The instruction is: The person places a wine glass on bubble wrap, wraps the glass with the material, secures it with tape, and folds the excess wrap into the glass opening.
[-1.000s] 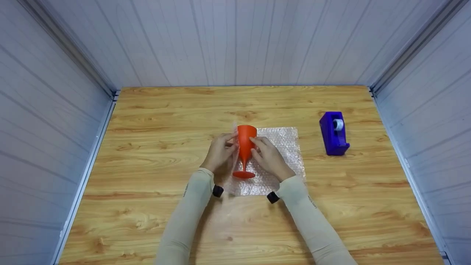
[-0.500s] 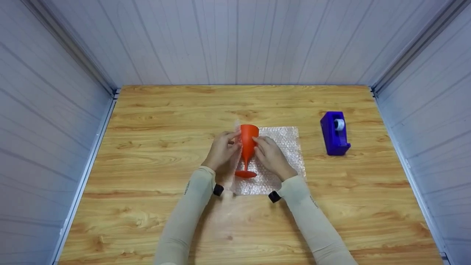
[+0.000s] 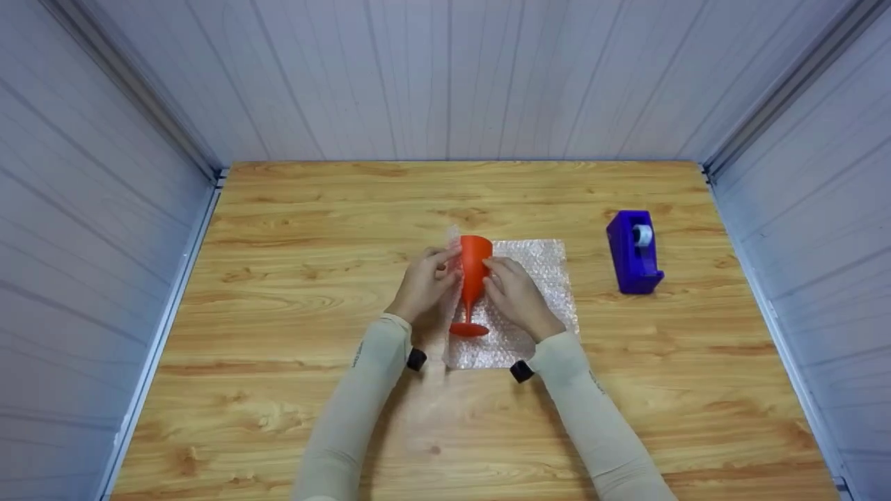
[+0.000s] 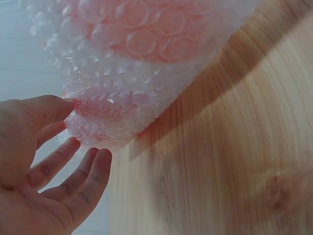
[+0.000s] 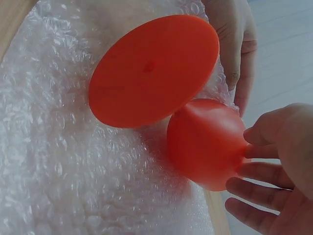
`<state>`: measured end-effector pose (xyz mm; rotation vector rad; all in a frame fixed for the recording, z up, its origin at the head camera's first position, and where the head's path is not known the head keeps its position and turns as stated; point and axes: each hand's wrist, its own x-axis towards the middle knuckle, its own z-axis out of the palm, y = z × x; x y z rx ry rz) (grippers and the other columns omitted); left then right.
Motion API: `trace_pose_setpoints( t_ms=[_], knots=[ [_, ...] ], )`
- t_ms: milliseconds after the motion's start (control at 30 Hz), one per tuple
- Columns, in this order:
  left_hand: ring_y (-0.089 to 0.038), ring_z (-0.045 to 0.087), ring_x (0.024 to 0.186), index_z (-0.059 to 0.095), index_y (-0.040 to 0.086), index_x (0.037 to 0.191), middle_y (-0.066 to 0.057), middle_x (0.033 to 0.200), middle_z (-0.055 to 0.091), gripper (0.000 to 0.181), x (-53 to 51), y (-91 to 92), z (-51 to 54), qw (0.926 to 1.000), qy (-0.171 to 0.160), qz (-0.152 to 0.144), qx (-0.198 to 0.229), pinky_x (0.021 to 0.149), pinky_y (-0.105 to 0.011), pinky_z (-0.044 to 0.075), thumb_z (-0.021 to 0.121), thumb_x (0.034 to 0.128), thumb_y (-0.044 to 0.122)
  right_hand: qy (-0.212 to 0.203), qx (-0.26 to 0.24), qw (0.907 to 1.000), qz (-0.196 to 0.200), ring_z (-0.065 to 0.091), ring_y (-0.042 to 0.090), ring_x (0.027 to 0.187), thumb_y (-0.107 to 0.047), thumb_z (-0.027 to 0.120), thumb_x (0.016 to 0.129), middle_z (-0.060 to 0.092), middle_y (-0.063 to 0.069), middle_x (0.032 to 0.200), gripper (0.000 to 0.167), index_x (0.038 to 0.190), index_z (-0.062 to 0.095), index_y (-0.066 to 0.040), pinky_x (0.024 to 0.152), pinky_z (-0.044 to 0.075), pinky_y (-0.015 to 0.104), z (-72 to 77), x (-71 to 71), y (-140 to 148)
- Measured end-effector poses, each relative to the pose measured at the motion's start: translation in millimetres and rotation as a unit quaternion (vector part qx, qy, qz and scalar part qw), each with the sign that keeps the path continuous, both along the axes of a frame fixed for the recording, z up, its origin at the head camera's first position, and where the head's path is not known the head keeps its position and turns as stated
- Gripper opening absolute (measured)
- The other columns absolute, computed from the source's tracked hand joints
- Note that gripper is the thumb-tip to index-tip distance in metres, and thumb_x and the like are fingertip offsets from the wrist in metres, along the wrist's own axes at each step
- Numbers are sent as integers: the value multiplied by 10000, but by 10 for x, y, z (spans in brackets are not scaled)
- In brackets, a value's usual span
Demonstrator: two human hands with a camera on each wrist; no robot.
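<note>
An orange-red goblet (image 3: 475, 268) lies on its side on a sheet of bubble wrap (image 3: 539, 278), its foot towards the person. My left hand (image 3: 420, 282) pinches the sheet's raised left edge between thumb and fingers, against the bowl. In the left wrist view the bubble wrap (image 4: 117, 78) stands up, with red showing through. From the right, my right hand (image 3: 516, 292) touches the bowl with thumb and fingertips. Its fingers are only slightly bent in the right wrist view, where the goblet's round foot (image 5: 151, 73) stands near the camera.
A blue tape dispenser (image 3: 635, 254) with a white roll stands to the right of the bubble wrap on the wooden table (image 3: 313, 229). Pale panel walls (image 3: 445, 83) enclose the table at the back and both sides.
The goblet has shifted slightly to the right, with the raised left edge of the bubble wrap following it. Both hands have moved a little to the right too.
</note>
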<state>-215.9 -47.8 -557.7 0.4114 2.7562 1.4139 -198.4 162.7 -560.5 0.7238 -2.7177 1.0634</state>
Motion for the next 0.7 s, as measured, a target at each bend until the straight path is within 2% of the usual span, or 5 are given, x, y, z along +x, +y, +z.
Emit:
trace_pose_setpoints(
  t_ms=[200, 467, 700],
  knots=[
    [-281, 619, 1114, 612, 125, 1393, -147, 1291, 568, 478, 7, 46, 26, 9999, -86, -26, -58, 913, -385, 546, 727, 930, 110, -15, -52, 10000, -38, 578, 334, 1196, -109, 623, 985, 596, 197, 1285, 378, 1314, 586, 74, 1034, 459, 424, -6, 8, 24],
    [-270, 592, 1142, 618, 122, 1383, -130, 1296, 570, 468, -2, 71, 11, 9999, -68, 20, -126, 927, -357, 537, 732, 929, 127, 6, -91, 9999, -45, 636, 322, 1073, -105, 637, 972, 591, 204, 1256, 426, 1341, 545, 87, 948, 523, 400, -46, 7, 20],
    [-227, 584, 1125, 574, 71, 1386, -103, 1299, 564, 479, -2, 117, 10, 9999, -134, 32, -44, 918, -319, 538, 725, 936, 132, -113, 45, 9998, -159, 548, 370, 1202, -145, 629, 981, 536, 246, 1321, 507, 1399, 489, 107, 1063, 426, 442, -76, 22, 38]
  ],
)
